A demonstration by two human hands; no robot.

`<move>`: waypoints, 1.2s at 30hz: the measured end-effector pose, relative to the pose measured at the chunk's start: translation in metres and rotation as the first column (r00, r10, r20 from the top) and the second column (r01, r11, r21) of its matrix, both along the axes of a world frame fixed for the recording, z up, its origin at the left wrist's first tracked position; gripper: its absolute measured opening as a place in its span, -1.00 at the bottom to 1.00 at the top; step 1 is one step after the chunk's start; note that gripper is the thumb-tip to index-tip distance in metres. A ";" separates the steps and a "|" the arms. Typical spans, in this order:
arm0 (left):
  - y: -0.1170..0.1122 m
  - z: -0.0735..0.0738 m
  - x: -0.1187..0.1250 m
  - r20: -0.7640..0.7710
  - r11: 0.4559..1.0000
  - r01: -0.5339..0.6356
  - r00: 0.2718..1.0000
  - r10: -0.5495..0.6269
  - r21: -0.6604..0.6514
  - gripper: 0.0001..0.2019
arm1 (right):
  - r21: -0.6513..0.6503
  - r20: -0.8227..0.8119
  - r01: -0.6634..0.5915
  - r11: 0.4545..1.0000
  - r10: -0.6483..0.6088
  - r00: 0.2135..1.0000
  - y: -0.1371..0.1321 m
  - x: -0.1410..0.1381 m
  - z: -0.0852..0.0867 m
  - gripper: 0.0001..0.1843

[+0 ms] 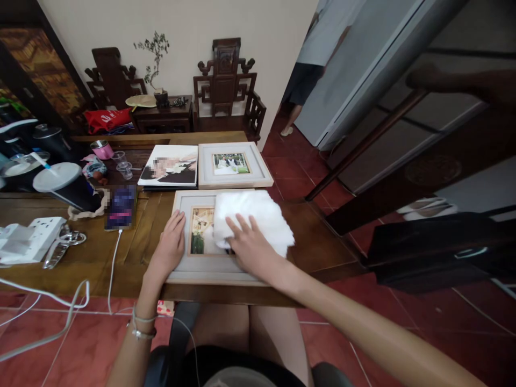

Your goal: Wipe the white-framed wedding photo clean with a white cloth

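A light wooden picture frame [226, 276] with a pale mat lies on the table near its front edge, a photo [198, 236] set in its middle. My left hand [172, 239] rests flat on the frame's left side, fingers stretched out. On the right half of the frame lies a fluffy white cloth [266, 215], which covers part of the photo and hangs past the right edge. My right hand [248, 244] presses on this cloth from above with its fingers spread. The thumb of that hand is hard to make out.
Behind stand a second framed photo [206, 171] and a photo album [169, 166], both lying flat. Leftward on the wooden table are a phone [121, 208] on a white cable, a black cup [70, 188], a claw clip [62, 244] and a power strip [44, 234]. A person [312, 64] stands at the back right.
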State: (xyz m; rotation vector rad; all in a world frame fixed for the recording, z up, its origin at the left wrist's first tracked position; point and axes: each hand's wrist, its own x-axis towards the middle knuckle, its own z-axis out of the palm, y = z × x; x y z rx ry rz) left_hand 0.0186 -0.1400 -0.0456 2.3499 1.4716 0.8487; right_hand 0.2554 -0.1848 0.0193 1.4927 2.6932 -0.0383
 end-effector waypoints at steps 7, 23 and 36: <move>0.001 -0.004 -0.001 0.020 0.999 0.025 0.999 -0.026 0.025 -0.55 | -0.281 -0.151 -0.218 0.935 0.181 0.972 -0.072 0.009 0.040 -0.57; -0.001 -0.001 0.000 0.005 1.000 0.021 1.000 -0.021 -0.006 -0.55 | 0.210 0.115 0.067 0.975 -0.092 0.989 0.057 0.005 0.002 -0.71; -0.006 0.001 0.000 0.013 1.000 0.021 1.000 -0.021 -0.017 -0.54 | -0.221 -0.226 -0.273 0.936 0.223 0.948 -0.060 0.018 0.047 -0.52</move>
